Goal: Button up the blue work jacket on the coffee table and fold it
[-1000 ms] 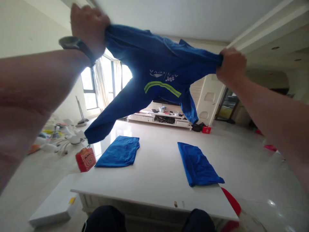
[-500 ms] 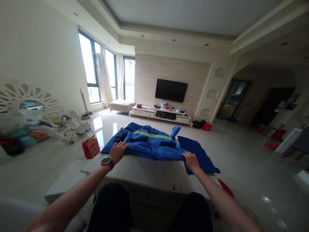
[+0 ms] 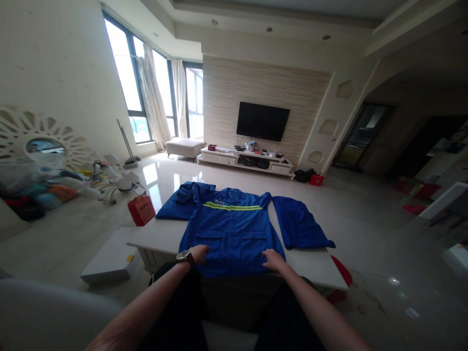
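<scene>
A blue work jacket (image 3: 230, 229) with a yellow-green stripe across the chest lies spread on the white table (image 3: 153, 240), collar away from me and front up. My left hand (image 3: 199, 254), a watch on its wrist, is closed on the cloth near the lower left, below a pocket flap. Opposite it, my right hand (image 3: 273, 259) has its fingers curled on the lower right side of the jacket. The hem comes down over the table's near edge. Folded blue cloth (image 3: 302, 224) lies to the right; another blue piece (image 3: 171, 207) is at the left, partly under a sleeve.
A red patterned bag (image 3: 141, 210) and a white box (image 3: 107, 265) stand left of the table. Something red (image 3: 341, 270) shows by its right corner. Further off are a TV cabinet (image 3: 219, 157), a TV (image 3: 262, 121) and a grey bench (image 3: 185, 147).
Both hands have come toward me with the lower part of the jacket. The jacket, bunched farther back before, is now drawn out flat over the table's near edge.
</scene>
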The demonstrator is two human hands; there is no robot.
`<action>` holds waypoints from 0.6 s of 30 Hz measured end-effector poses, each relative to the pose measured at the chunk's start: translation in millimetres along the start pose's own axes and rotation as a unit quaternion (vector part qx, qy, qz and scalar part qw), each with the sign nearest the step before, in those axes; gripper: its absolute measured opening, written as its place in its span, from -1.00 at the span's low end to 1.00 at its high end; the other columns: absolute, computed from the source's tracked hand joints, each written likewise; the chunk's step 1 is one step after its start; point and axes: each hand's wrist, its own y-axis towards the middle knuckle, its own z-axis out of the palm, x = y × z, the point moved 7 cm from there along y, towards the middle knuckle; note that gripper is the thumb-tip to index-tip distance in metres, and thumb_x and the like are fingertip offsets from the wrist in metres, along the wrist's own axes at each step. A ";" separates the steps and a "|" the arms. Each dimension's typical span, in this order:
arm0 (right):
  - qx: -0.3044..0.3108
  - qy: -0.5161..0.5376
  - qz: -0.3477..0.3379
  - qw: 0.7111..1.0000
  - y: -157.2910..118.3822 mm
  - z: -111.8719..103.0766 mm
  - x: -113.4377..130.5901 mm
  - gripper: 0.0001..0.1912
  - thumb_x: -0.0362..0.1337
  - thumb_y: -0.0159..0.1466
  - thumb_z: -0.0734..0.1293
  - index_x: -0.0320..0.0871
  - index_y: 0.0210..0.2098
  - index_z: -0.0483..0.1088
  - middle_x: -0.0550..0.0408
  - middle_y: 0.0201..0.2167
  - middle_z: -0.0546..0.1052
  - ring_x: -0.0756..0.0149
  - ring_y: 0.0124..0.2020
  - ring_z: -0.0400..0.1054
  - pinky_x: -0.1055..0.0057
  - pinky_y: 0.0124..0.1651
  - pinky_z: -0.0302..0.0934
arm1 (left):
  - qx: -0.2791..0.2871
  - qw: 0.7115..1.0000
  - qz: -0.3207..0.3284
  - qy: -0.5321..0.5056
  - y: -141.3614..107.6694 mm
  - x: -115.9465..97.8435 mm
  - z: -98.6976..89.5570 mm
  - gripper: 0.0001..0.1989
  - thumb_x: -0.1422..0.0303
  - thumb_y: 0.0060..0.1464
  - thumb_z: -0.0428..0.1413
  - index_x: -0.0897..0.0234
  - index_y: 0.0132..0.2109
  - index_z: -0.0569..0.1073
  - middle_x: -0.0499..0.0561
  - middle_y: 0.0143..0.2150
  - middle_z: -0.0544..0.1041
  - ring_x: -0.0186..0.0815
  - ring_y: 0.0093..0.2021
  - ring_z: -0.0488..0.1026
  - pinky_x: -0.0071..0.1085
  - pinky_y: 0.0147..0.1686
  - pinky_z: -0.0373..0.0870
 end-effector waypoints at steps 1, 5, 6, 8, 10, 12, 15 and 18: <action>0.001 0.010 -0.020 1.000 3.0 1.8 10.9 -0.63 -0.31 0.20 0.42 -0.13 0.01 0.53 -0.08 0.02 0.53 0.06 0.10 0.39 0.27 0.10 0.25 | 0.020 1.000 0.004 0.007 3.5 -5.4 5.5 -0.70 0.52 -0.32 0.27 0.18 -0.32 0.63 0.03 -0.31 0.62 -0.14 -0.27 0.54 -0.29 -0.19 0.38; 0.003 0.038 -0.110 0.993 12.1 17.5 69.4 -0.47 -0.25 0.19 0.48 -0.03 0.16 0.45 -0.03 0.12 0.47 0.12 0.13 0.38 0.31 0.16 0.24 | 0.055 0.998 0.010 0.006 21.1 -28.4 23.6 -0.80 0.40 -0.07 0.21 0.18 -0.23 0.63 0.12 -0.20 0.65 -0.12 -0.18 0.58 -0.35 -0.20 0.36; 0.002 0.029 -0.144 0.989 13.9 23.8 87.4 -0.41 -0.24 0.20 0.49 0.03 0.22 0.41 -0.03 0.18 0.43 0.10 0.15 0.36 0.27 0.17 0.25 | 0.054 0.998 0.011 0.000 28.1 -35.1 26.8 -0.81 0.38 -0.02 0.19 0.19 -0.22 0.63 0.13 -0.18 0.66 -0.12 -0.16 0.58 -0.36 -0.20 0.35; 0.006 -0.035 -0.239 0.970 16.7 40.5 125.9 -0.29 -0.21 0.18 0.52 0.14 0.29 0.33 -0.07 0.31 0.30 -0.02 0.21 0.31 0.11 0.16 0.29 | 0.047 0.999 0.016 -0.016 45.5 -49.4 32.3 -0.79 0.36 0.07 0.12 0.20 -0.18 0.62 0.13 -0.15 0.66 -0.15 -0.14 0.58 -0.38 -0.21 0.35; 0.028 -0.111 -0.303 0.946 22.8 61.0 155.1 -0.30 -0.13 0.14 0.56 0.16 0.24 0.37 -0.09 0.33 0.26 -0.14 0.24 0.27 -0.07 0.14 0.31 | 0.040 0.998 0.025 -0.036 66.2 -63.2 36.4 -0.76 0.36 0.13 0.06 0.21 -0.14 0.61 0.11 -0.14 0.66 -0.20 -0.14 0.58 -0.41 -0.22 0.35; 0.047 -0.150 -0.320 0.934 34.5 74.5 171.1 -0.44 -0.13 0.16 0.55 0.10 0.14 0.45 -0.10 0.32 0.28 -0.17 0.23 0.28 -0.11 0.08 0.35 | 0.032 0.996 0.040 -0.073 88.5 -73.7 37.0 -0.74 0.40 0.15 0.01 0.23 -0.14 0.60 0.08 -0.17 0.67 -0.25 -0.19 0.58 -0.44 -0.25 0.34; 0.088 -0.139 -0.308 0.937 55.0 78.3 175.9 -0.68 -0.25 0.24 0.45 -0.03 0.00 0.51 -0.13 0.18 0.40 -0.06 0.06 0.43 0.08 -0.09 0.43 | 0.004 0.987 0.062 -0.148 119.9 -76.8 28.4 -0.76 0.43 0.12 0.01 0.25 -0.21 0.58 0.06 -0.23 0.66 -0.28 -0.26 0.56 -0.44 -0.27 0.34; 0.145 -0.052 -0.253 0.955 74.0 66.7 163.8 -0.71 -0.33 0.18 0.45 -0.11 -0.09 0.50 -0.06 -0.09 0.54 0.08 -0.17 0.49 0.29 -0.25 0.39 | -0.005 0.971 0.055 -0.232 141.7 -66.3 17.8 -0.80 0.40 0.09 0.03 0.28 -0.25 0.56 0.05 -0.31 0.64 -0.28 -0.34 0.54 -0.42 -0.30 0.37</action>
